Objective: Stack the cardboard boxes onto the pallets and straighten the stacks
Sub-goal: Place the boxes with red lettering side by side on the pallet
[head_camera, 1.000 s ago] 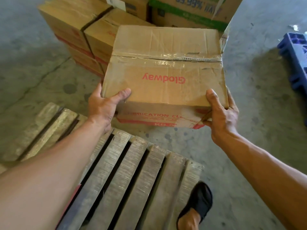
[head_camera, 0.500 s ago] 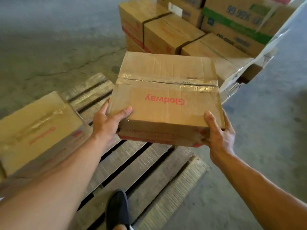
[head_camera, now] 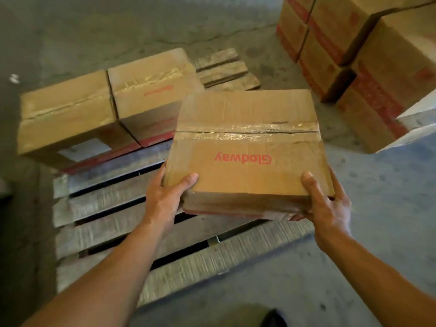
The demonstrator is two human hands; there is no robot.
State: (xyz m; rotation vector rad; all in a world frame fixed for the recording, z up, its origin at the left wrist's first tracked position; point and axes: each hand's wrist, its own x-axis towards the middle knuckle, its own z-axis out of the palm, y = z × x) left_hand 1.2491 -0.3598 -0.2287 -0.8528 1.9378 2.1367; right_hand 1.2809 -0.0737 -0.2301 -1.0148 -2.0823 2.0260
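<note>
I hold a taped cardboard box with red "Glodway" lettering in the air over the right half of a wooden pallet. My left hand grips its near left corner, thumb on top. My right hand grips the near right corner the same way. Two similar boxes lie side by side on the pallet's far edge: one at the left, one in the middle. The held box hides part of the pallet's far right slats.
A stack of cardboard boxes with red bands stands on the concrete floor at the upper right. A dark shoe tip shows at the bottom edge. Bare pallet slats lie in front of the two placed boxes.
I have turned left with the box in both hands. The source stack slid to the upper right, and the pallet with its two boxes now fills the view under the held box.
</note>
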